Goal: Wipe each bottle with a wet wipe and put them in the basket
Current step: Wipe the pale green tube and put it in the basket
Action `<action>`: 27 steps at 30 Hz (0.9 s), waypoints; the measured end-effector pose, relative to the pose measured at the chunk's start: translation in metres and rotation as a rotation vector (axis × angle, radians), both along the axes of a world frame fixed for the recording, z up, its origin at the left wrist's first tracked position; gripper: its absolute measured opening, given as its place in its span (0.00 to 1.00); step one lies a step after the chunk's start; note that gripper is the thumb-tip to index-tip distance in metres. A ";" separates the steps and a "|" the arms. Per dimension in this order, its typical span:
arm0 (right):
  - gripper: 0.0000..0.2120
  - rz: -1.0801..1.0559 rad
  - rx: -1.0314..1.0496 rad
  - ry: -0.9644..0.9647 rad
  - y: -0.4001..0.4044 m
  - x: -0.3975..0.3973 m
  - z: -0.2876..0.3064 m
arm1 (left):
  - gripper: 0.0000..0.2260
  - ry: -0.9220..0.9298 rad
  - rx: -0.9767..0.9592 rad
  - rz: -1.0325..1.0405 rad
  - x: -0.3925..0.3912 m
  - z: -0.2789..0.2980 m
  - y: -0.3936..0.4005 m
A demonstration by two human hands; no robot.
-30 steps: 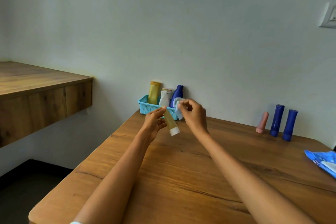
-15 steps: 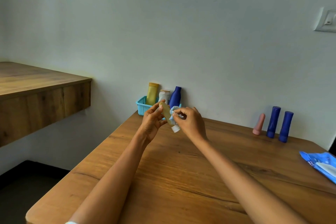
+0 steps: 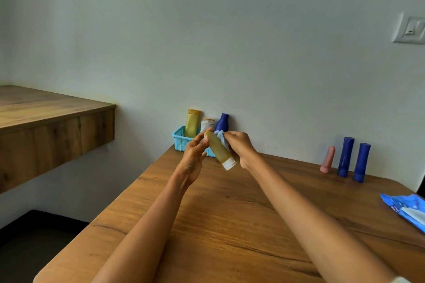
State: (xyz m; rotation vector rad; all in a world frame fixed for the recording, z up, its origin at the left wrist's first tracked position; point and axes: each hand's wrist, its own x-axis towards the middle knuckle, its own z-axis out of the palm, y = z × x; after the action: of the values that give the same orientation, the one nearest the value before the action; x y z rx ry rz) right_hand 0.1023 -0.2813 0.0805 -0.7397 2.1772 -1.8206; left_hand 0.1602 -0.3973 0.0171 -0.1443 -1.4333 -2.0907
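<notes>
My left hand (image 3: 195, 156) pinches the upper end of a small amber bottle (image 3: 218, 148) with a white cap, tilted cap-down above the table. My right hand (image 3: 240, 148) grips a pale blue wet wipe (image 3: 222, 136) against the bottle's right side. Behind them, a turquoise basket (image 3: 180, 140) against the wall holds a yellow bottle (image 3: 192, 123), a white bottle (image 3: 207, 123) and a dark blue bottle (image 3: 222, 122). At the back right stand a pink bottle (image 3: 328, 159) and two blue bottles (image 3: 345, 156) (image 3: 361, 162).
A blue wet-wipe pack (image 3: 407, 210) lies at the table's right edge. The wooden table (image 3: 230, 225) ends near the bottom left. A wooden shelf (image 3: 46, 122) juts from the wall on the left. A wall switch (image 3: 410, 28) is at upper right.
My right hand has brought the wipe onto the amber bottle and slid it up along the side. The bottle stays tilted in my left hand, now held slightly higher.
</notes>
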 end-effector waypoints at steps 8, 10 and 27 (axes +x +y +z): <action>0.06 0.128 0.289 -0.018 0.028 -0.014 -0.020 | 0.23 0.045 0.047 0.064 0.008 0.002 -0.004; 0.07 0.104 0.299 0.001 0.036 -0.019 -0.026 | 0.18 0.033 0.062 0.047 0.008 0.002 -0.005; 0.14 -0.016 0.077 0.736 0.010 0.009 -0.041 | 0.16 0.013 0.007 0.056 0.001 -0.003 0.001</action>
State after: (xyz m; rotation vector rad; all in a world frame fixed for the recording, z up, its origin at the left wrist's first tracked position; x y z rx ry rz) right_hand 0.1109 -0.2716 0.0397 -1.5695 2.6418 -1.6135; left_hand 0.1615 -0.3959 0.0142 -0.1136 -1.4066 -2.0452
